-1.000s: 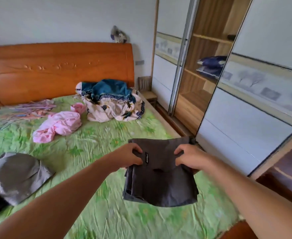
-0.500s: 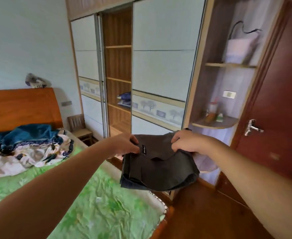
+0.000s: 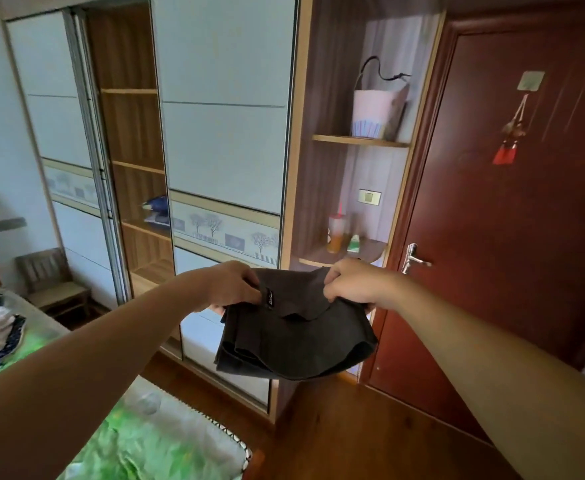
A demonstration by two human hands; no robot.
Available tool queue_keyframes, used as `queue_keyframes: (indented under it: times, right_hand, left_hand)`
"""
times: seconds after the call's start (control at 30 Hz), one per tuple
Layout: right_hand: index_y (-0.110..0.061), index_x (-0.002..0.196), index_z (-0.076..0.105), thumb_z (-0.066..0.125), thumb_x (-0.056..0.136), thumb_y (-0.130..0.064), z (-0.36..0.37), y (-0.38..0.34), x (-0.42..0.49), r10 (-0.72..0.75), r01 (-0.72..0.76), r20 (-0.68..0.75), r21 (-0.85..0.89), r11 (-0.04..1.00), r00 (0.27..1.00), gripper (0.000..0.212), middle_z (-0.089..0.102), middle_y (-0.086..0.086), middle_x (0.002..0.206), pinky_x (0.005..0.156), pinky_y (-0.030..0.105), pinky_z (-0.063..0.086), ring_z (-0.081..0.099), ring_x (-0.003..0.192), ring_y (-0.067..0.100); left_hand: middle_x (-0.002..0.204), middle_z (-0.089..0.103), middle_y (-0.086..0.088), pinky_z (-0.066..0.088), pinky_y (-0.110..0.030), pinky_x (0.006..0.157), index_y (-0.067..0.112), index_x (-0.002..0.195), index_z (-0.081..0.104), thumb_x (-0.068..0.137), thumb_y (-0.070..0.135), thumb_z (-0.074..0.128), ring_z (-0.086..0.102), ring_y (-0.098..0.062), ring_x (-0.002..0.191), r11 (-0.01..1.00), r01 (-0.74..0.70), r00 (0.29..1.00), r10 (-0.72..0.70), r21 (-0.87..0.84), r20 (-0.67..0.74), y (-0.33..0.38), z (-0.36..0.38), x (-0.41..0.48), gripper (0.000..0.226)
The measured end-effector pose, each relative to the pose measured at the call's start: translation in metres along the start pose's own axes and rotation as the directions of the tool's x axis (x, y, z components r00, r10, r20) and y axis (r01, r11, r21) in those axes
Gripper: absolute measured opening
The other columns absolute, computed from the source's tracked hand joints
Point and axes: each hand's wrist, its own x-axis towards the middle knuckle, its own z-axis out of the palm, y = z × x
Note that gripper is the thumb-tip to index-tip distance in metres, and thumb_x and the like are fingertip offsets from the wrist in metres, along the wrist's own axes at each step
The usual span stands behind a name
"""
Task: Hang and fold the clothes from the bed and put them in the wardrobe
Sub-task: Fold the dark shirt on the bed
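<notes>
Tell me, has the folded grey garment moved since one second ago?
Yes. The garment went from above the bed rightward, and now hangs before the wardrobe.

Both hands hold a folded dark grey fabric garment (image 3: 294, 337) out in the air, the left hand (image 3: 234, 285) and right hand (image 3: 350, 284) pinching its upper edge, before the white sliding-door wooden wardrobe (image 3: 222, 133) and above the green-sheeted bed (image 3: 145, 441).

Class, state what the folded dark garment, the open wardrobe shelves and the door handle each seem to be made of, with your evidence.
Folded dark garment: soft woven cloth, matte dark grey, perhaps cotton; it droops in limp layers and bears a sewn label.
Wardrobe shelves: wood or wood-look board, matte; streaked brown grain.
Door handle: probably metal; silvery shine.
</notes>
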Motion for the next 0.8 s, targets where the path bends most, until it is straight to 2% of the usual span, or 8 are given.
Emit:
queue_keyframes:
  times: [0.1,0.2,0.27,0.33,0.43,0.5,0.63,0.8]
  right_hand:
    - [0.004,0.112,0.064,0.064,0.079,-0.013,-0.004,0.003,0.05,-0.015,0.014,0.043,0.03,0.999,0.999,0.037,0.049,0.011,0.087,0.053,0.031,0.046,0.053,0.071,0.027]
    - [0.001,0.093,0.064,0.063,0.078,-0.011,-0.002,-0.006,0.106,-0.066,0.065,0.062,0.011,0.998,0.996,0.019,0.046,0.01,0.082,0.052,0.031,0.042,0.047,0.068,0.025]
    - [-0.012,0.082,0.058,0.062,0.075,-0.011,0.0,-0.017,0.146,-0.111,0.112,0.068,-0.009,0.994,0.991,0.007,0.04,0.01,0.079,0.058,0.035,0.035,0.041,0.068,0.024]
    - [-0.013,0.081,0.058,0.062,0.075,-0.012,0.001,-0.028,0.184,-0.152,0.155,0.086,-0.03,0.987,0.985,0.007,0.039,0.01,0.076,0.058,0.034,0.032,0.039,0.067,0.023]
    - [-0.013,0.088,0.064,0.062,0.079,-0.012,0.006,-0.044,0.237,-0.18,0.183,0.127,-0.016,0.983,0.975,0.009,0.044,0.01,0.076,0.05,0.028,0.036,0.046,0.065,0.024]
    - [-0.005,0.106,0.069,0.061,0.084,-0.011,0.01,-0.056,0.27,-0.191,0.19,0.165,0.02,0.982,0.968,0.024,0.055,0.014,0.085,0.046,0.022,0.045,0.055,0.066,0.026]
    - [-0.005,0.124,0.062,0.062,0.09,-0.017,0.024,-0.087,0.329,-0.254,0.263,0.228,-0.007,0.965,0.94,0.036,0.067,0.016,0.109,0.043,0.02,0.049,0.067,0.077,0.023]
    - [-0.008,0.122,0.063,0.063,0.089,-0.017,0.043,-0.122,0.393,-0.361,0.378,0.293,0.001,0.926,0.885,0.034,0.068,0.016,0.108,0.046,0.024,0.053,0.068,0.082,0.023]
  left_hand:
    - [0.109,0.064,-0.006,0.051,-0.016,0.051,0.022,0.117,0.063,0.091,0.022,0.07,0.066,-0.017,0.087,0.999,0.014,1.0,-0.014,0.031,-0.021,-0.006,-0.009,0.038,0.027]
    - [0.101,0.061,-0.001,0.048,-0.018,0.049,0.023,0.118,0.062,0.092,0.023,0.069,0.061,-0.012,0.08,0.997,0.046,0.997,-0.041,0.061,-0.072,-0.02,-0.025,0.081,0.027]
    - [0.102,0.059,0.0,0.05,-0.021,0.058,0.023,0.12,0.061,0.091,0.024,0.07,0.06,-0.012,0.083,0.994,0.072,0.993,-0.064,0.077,-0.101,-0.032,-0.039,0.109,0.03]
    - [0.105,0.059,-0.001,0.055,-0.026,0.068,0.021,0.122,0.061,0.09,0.024,0.071,0.061,-0.015,0.089,0.992,0.09,0.989,-0.08,0.086,-0.121,-0.045,-0.053,0.135,0.033]
    - [0.111,0.06,-0.003,0.059,-0.038,0.086,0.021,0.124,0.061,0.087,0.026,0.073,0.062,-0.021,0.098,0.986,0.147,0.979,-0.132,0.085,-0.154,-0.065,-0.074,0.168,0.039]
    - [0.114,0.06,-0.003,0.058,-0.041,0.09,0.022,0.125,0.061,0.086,0.028,0.074,0.062,-0.021,0.1,0.979,0.182,0.969,-0.164,0.089,-0.182,-0.078,-0.089,0.184,0.042]
    - [0.109,0.059,-0.002,0.056,-0.027,0.073,0.016,0.127,0.06,0.088,0.022,0.072,0.061,-0.016,0.093,0.966,0.255,0.942,-0.236,0.049,-0.24,-0.1,-0.115,0.207,0.041]
    - [0.096,0.057,0.003,0.045,-0.022,0.06,0.014,0.119,0.061,0.089,0.018,0.07,0.056,-0.01,0.083,0.935,0.355,0.885,-0.338,-0.006,-0.321,-0.126,-0.14,0.231,0.032]
